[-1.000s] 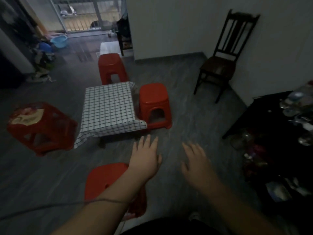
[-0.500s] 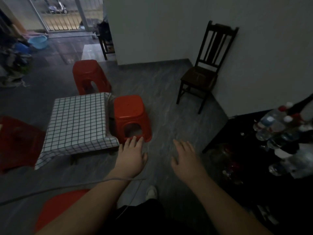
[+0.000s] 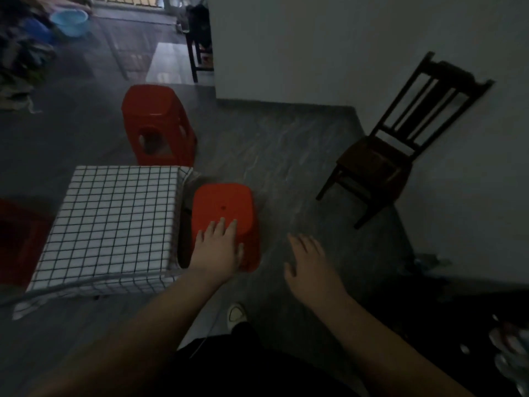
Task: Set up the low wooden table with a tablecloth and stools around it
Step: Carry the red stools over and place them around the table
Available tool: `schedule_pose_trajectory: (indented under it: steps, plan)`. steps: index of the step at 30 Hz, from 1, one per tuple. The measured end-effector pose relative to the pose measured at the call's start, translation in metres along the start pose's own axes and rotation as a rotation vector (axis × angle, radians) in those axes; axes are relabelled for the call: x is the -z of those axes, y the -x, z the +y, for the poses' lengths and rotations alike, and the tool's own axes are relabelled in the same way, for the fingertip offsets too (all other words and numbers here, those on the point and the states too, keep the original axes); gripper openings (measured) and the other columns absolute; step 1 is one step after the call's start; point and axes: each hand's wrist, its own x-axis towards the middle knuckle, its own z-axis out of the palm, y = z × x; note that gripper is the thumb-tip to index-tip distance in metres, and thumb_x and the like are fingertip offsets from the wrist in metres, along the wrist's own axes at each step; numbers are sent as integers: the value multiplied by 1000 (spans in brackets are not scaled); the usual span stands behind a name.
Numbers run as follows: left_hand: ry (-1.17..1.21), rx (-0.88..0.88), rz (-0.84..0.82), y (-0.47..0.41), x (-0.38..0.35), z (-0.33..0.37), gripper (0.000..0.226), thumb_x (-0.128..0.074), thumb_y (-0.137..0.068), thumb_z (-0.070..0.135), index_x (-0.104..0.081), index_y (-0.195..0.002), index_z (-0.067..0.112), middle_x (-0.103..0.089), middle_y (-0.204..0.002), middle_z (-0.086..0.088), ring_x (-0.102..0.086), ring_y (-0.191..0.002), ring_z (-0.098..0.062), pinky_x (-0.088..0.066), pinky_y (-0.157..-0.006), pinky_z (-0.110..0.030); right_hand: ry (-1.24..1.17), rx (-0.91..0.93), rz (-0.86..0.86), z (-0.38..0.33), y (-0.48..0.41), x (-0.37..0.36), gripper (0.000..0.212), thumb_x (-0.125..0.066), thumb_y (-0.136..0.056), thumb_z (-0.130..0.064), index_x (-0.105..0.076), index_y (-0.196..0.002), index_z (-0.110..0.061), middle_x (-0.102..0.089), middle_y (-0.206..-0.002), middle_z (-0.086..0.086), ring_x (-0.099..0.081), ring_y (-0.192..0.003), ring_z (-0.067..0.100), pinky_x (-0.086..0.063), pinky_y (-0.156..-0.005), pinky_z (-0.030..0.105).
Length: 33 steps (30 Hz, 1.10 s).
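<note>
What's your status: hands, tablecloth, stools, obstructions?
Left hand open, fingers over the near red stool; contact unclear. Right hand open, empty. Checked tablecloth laid, far red stool beyond it. Nothing blocking the hands.

Single view: head-worn wide-angle camera at standing height, pitched steeply forward and down at floor. Lens bends straight lines near frame edges.

Forearms enter from bottom edge, close to lens. Left hand [image 3: 217, 250] sits near frame centre, right hand [image 3: 309, 262] at 3 o'clock from it. Wearer's shoe [image 3: 236, 312] at 6 o'clock, almost straight below camera.

Checked tablecloth [image 3: 114, 222] close, at 9 o'clock. Near red stool [image 3: 223, 202] at centre. Far red stool [image 3: 154, 110] at 11 o'clock. Wooden chair [image 3: 378, 161] at 2 o'clock, farther off by wall.
</note>
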Motion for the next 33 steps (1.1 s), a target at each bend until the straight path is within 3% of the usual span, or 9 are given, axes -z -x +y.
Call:
schedule_pose_trajectory:
  steps: [10, 16, 27, 33]
  plan:
    - [84, 224, -22, -123, 40, -68, 71, -40, -96, 50, -13, -157, 24, -18, -164, -10, -16, -150, -31, -15, -121, -52, 49, 251, -127, -38, -213, 19, 66, -48, -93, -37, -28, -154, -20, -34, -156, 8, -24, -145, 26, -26, -118, 40]
    - [132, 432, 4, -178, 22, -84, 72, -41, -95, 50, -14, -157, 23, -18, -163, -10, -17, -149, -31, -16, -120, -49, 69, 470, -259, -53, -329, -2, 66, -52, -91, -33, -33, -153, -21, -35, -156, 8, -25, -145, 27, -25, -119, 37]
    - [413, 1069, -11, -285, -24, -14, 72, -45, -96, 50, -14, -157, 29, -14, -165, -7, -17, -150, -29, -18, -119, -47, 269, 1000, -603, -30, -529, -35, 68, -50, -88, -36, -32, -151, -22, -35, -155, 8, -26, -144, 28, -33, -115, 43]
    - [502, 1240, 26, -302, -44, 13, 72, -45, -97, 46, -15, -158, 21, -17, -163, -12, -22, -148, -32, -25, -117, -49, 330, 1141, -733, -33, -586, -60, 65, -51, -92, -31, -31, -153, -19, -33, -157, 10, -25, -144, 29, -29, -117, 44]
